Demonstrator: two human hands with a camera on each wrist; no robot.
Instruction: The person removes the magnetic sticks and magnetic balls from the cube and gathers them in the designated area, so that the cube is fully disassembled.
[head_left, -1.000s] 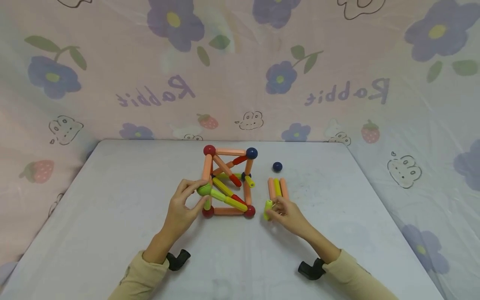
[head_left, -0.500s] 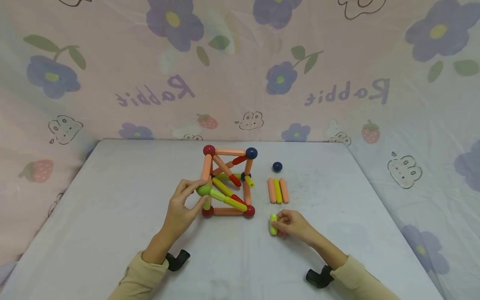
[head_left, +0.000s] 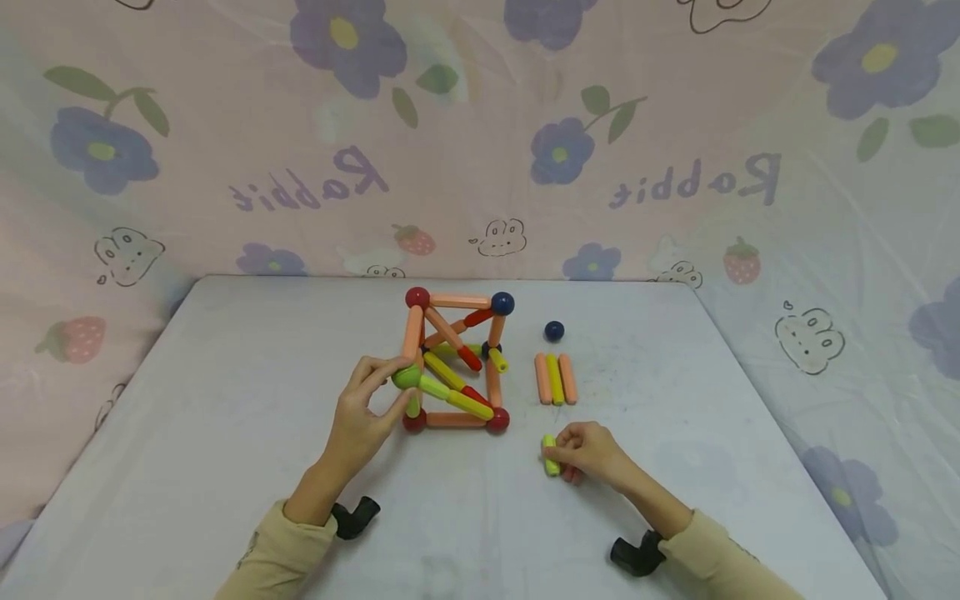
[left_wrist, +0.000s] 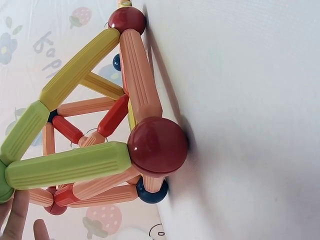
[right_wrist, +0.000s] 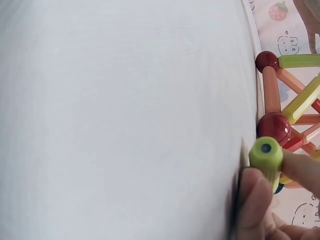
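Note:
My left hand (head_left: 366, 408) pinches a green ball (head_left: 406, 377) at the near left upper corner of a frame built from magnetic rods and balls. From that ball one green rod (left_wrist: 70, 164) runs down to a red ball (left_wrist: 158, 145). Another green rod (head_left: 435, 387) meets a yellow rod (head_left: 471, 405), which slopes to the near right red ball (head_left: 497, 420). Right of the frame, my right hand (head_left: 592, 454) pinches a short green rod (head_left: 551, 456) between thumb and fingers. Its end with a dark round magnet (right_wrist: 266, 148) faces the right wrist camera.
Two peach rods (head_left: 568, 379) and a yellow rod (head_left: 555, 379) lie side by side right of the frame. Behind them sits a loose dark blue ball (head_left: 554, 331). A patterned curtain (head_left: 480, 150) hangs beyond the white table (head_left: 285, 350).
My right hand has drawn back from beside the loose rods toward the near side, bringing the green rod along. My left hand stays on the green ball.

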